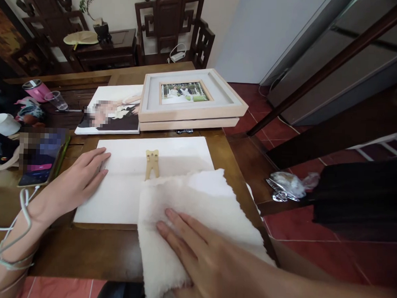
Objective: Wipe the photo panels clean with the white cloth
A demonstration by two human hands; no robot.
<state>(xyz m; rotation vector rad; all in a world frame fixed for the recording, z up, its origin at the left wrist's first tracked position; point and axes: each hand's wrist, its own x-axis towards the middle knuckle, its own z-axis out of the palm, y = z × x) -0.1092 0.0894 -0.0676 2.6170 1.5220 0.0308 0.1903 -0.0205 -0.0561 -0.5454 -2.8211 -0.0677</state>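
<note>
Fluffy cream-white cloth with ragged edge [196,210]: lies at the table's front-right edge, its far part overlapping the near-right corner of the flat white rectangular board [125,181]; near end hangs over the front edge. Right hand [195,249]: palm down, fingers straight and together, pressed flat on cloth; grips nothing. Left hand [76,179]: open, fingers spread a little, resting flat on the board's left edge; holds nothing. White thin cable [20,212] loops round left wrist.

Board lies face-down in the centre of the brown wooden table [84,249], long side parallel to front edge. Small pale wooden hanger tab [151,162] sits on the board near its middle, just beyond the cloth's far edge; touching or not, cannot tell.

Toward the far-right corner: two stacked light-wood picture frames w/ grey mat [190,101], top one showing a small photo. Just left of the stack, touching it: unframed photo print on white canvas [111,111], partly blurred.

Left edge: smartphone w/ lit screen [38,158], blurred; white cap [4,125] behind it. Far-left corner: pink tumbler w/ lid [36,89] and clear plastic cup [57,100], side by side.

Off the table, right: crumpled clear plastic wrap [288,184] on red tiled floor [312,248].
</note>
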